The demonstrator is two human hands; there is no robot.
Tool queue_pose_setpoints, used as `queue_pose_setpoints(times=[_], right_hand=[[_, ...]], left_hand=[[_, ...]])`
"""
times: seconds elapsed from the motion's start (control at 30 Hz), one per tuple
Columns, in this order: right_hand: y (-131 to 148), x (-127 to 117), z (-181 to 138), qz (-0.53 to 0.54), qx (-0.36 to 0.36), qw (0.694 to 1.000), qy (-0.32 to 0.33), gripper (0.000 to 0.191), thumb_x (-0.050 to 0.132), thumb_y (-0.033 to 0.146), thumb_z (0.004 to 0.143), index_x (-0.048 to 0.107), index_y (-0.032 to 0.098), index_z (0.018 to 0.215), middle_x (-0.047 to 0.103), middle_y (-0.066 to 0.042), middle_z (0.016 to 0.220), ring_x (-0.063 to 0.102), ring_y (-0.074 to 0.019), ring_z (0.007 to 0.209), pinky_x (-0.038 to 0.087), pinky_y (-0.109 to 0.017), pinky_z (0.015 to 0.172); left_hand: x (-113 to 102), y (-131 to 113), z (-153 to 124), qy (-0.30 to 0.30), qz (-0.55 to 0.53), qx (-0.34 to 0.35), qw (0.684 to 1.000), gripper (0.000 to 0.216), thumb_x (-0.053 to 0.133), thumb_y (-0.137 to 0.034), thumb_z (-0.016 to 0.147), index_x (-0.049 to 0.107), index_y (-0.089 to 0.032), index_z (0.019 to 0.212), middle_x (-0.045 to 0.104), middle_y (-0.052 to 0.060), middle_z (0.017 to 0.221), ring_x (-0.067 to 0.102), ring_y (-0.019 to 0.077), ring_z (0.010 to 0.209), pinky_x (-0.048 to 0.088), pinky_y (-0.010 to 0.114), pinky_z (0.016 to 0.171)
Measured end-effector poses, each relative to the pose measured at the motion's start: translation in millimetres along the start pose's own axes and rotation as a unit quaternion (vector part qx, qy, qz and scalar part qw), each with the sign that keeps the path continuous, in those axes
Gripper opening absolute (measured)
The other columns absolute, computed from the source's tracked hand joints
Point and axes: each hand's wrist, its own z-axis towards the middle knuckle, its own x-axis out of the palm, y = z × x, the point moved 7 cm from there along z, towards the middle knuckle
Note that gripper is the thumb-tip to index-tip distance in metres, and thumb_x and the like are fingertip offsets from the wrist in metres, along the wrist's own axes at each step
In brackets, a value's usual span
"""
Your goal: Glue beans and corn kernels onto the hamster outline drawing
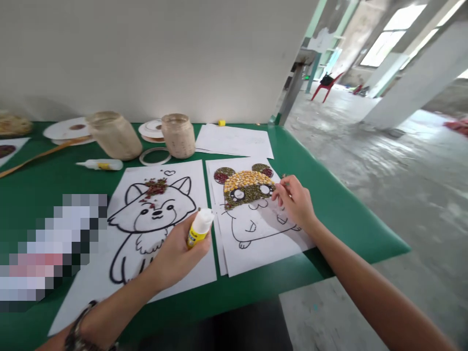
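My left hand [175, 256] is closed around a small white and yellow glue bottle [200, 227], held over the gap between two drawings. My right hand [294, 200] rests on the right sheet with its fingertips pinched at the edge of the seed-covered head; what they pinch is too small to name. That sheet shows a hamster drawing [252, 214] whose head is filled with yellow corn, green and red seeds. The left sheet carries a dog drawing [146, 219] with a patch of red seeds on its head.
On the green table [329, 204] stand two jars [113, 134] [178, 135], a second glue bottle [100, 165], a ring-shaped lid [155, 156], white plates [68, 129], spare paper [234, 140] and a wooden stick [40, 156]. A blurred patch covers the left. Concrete floor lies right.
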Motion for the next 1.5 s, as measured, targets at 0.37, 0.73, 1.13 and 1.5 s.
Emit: queue_pose_setpoints(times=[0.37,0.73,1.13,1.5], right_hand=[[6.3,7.1,-5.3,-0.008,-0.022,0.998,0.056,0.012,0.031,0.028,0.086,0.028,0.024,0.075,0.068,-0.001,0.061,0.054,-0.011,0.048,0.041,-0.023,0.053],[1.1,11.9,-3.2,-0.031,-0.019,0.997,0.074,0.01,0.031,0.025,0.085,0.029,0.024,0.075,0.069,-0.003,0.07,0.06,-0.0124,0.062,0.041,-0.025,0.06],[5.4,17.5,-9.3,-0.144,-0.072,0.981,0.104,0.011,0.03,0.026,0.086,0.036,0.023,0.077,0.064,-0.005,0.076,0.054,-0.0148,0.061,0.037,-0.026,0.057],[7.1,17.0,-10.3,-0.16,-0.097,0.977,0.107,0.014,0.031,0.025,0.087,0.042,0.021,0.079,0.065,-0.007,0.078,0.056,-0.0157,0.065,0.038,-0.026,0.057]], left_hand=[[1.5,1.0,-5.0,-0.043,-0.011,-0.037,0.998,0.012,0.047,-0.03,0.065,0.042,-0.02,0.061,0.036,-0.008,0.05,0.031,0.0078,0.044,0.026,0.023,0.045],[2.8,4.8,-5.1,-0.04,-0.021,-0.057,0.997,0.014,0.048,-0.032,0.065,0.042,-0.02,0.062,0.036,-0.008,0.049,0.029,0.0071,0.043,0.023,0.023,0.042],[2.6,5.0,-4.6,-0.043,-0.033,-0.055,0.997,0.012,0.051,-0.029,0.064,0.043,-0.02,0.062,0.036,-0.008,0.048,0.029,0.007,0.042,0.023,0.022,0.041],[2.3,4.6,-3.9,-0.034,-0.02,-0.046,0.998,0.012,0.049,-0.03,0.065,0.042,-0.02,0.062,0.036,-0.008,0.049,0.031,0.0074,0.042,0.025,0.023,0.042]])
